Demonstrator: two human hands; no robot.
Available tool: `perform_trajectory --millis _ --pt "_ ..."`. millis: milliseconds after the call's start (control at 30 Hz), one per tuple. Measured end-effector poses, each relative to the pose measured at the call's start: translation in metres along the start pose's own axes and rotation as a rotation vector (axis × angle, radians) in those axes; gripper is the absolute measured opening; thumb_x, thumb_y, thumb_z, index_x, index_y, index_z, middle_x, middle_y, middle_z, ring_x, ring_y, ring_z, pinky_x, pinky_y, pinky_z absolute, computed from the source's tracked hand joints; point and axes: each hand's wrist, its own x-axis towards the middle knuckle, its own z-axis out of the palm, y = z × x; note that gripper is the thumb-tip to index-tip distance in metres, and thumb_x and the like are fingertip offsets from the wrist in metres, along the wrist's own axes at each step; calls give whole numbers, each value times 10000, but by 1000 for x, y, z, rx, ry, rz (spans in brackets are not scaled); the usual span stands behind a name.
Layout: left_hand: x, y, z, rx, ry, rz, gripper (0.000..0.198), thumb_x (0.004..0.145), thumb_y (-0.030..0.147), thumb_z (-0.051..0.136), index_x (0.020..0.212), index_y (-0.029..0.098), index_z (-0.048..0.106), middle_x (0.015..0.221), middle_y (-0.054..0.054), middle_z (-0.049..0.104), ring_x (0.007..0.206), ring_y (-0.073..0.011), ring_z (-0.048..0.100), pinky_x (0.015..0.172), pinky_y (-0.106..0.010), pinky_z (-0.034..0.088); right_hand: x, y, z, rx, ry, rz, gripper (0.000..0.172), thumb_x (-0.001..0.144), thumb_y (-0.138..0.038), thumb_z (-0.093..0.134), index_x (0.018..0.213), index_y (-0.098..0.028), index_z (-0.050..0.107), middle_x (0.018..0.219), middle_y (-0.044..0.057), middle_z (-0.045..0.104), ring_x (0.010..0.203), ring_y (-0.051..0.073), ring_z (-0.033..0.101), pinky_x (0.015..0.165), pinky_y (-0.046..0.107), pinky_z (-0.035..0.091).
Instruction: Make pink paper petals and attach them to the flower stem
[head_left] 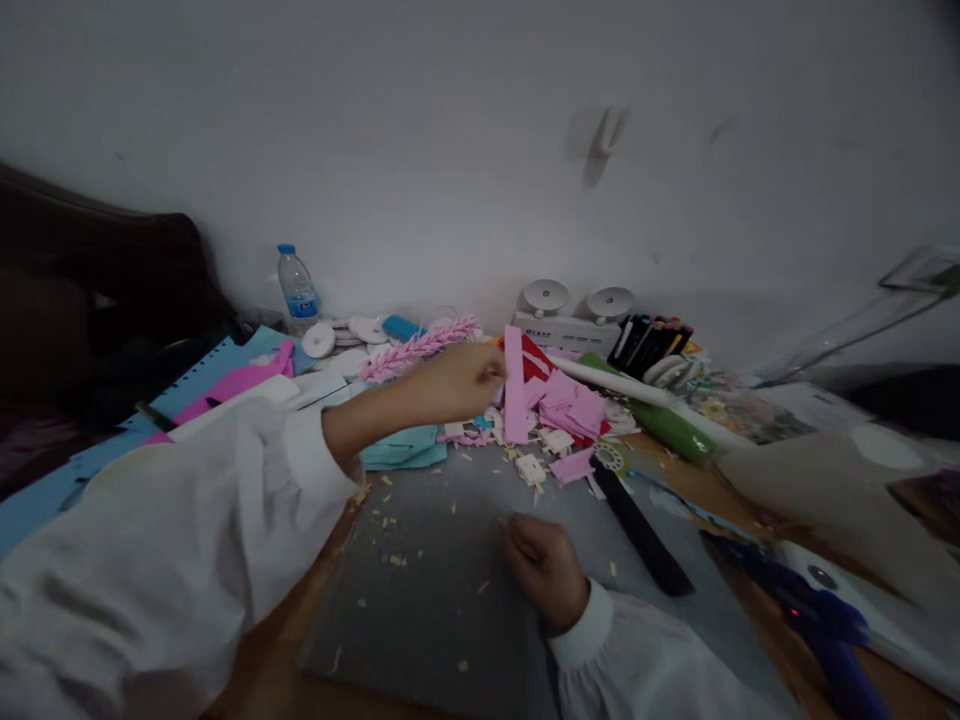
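My left hand (463, 383) reaches forward over the desk and pinches the top of a long pink paper strip (514, 392) that hangs upright beside a pile of pink paper pieces (571, 404). A red piece (534, 358) sits just behind the strip. My right hand (543, 567) rests on the grey cutting mat (435, 590) with its fingers curled into a loose fist; nothing shows in it. Small paper scraps (386, 520) are scattered across the mat. Both arms wear white sleeves.
A black ruler (641, 530) lies right of the mat. Behind stand a water bottle (298, 290), tape rolls (319, 340), a pink braided strip (420, 348), a marker set (651, 345), a green roll (667, 425) and a white box (574, 325). Blue sheets (187, 385) lie left; a blue tool (810, 610) right.
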Motion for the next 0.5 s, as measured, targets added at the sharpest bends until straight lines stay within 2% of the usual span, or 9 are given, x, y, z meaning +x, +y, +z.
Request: perform_trajectory --millis 67,100,167,267,367,433,500 --pt "-1 -21 -17 199 22 -140 111 779 145 528 770 137 638 710 -25 642 671 -172 595 645 -282 430 3 -4 -1 11 16 24 334 944 -238 494 621 -153 513 532 -69 440 431 61 422 422 183 353" --pt "-6 -34 -23 260 44 -194 118 781 156 528 812 131 640 737 -44 649 699 -190 601 653 -291 431 4 -5 -2 15 27 35 407 934 -215 472 533 -177 413 475 -87 320 395 56 337 396 191 279" --pt "-19 -60 -34 363 81 -297 165 798 204 525 900 124 628 782 -72 659 737 -220 615 659 -309 438 7 -8 -2 23 42 54 448 907 -188 451 498 -209 270 476 -93 190 391 61 253 396 220 208" --pt "-35 -97 -42 492 100 -420 202 822 249 521 936 114 621 857 -121 667 831 -274 626 706 -354 450 9 -11 -2 31 50 77 433 888 -181 446 532 -226 203 505 -93 154 406 68 214 407 231 189" --pt "-40 -128 -33 563 58 -538 309 857 371 534 866 81 641 869 -176 665 895 -334 627 737 -418 470 8 -12 -1 25 56 83 418 878 -171 439 551 -232 186 514 -92 154 414 73 214 409 229 188" --pt "-38 -144 -20 577 33 -600 363 879 423 534 888 78 645 913 -164 664 901 -305 634 763 -432 493 8 -12 0 15 58 77 414 871 -167 441 555 -231 181 515 -91 160 417 73 224 413 226 190" --pt "-34 -157 -6 576 29 -636 307 901 372 550 1068 120 605 1068 -103 634 946 -231 622 817 -427 512 8 -11 0 3 54 70 412 869 -162 442 558 -229 181 513 -91 169 416 71 235 418 223 196"
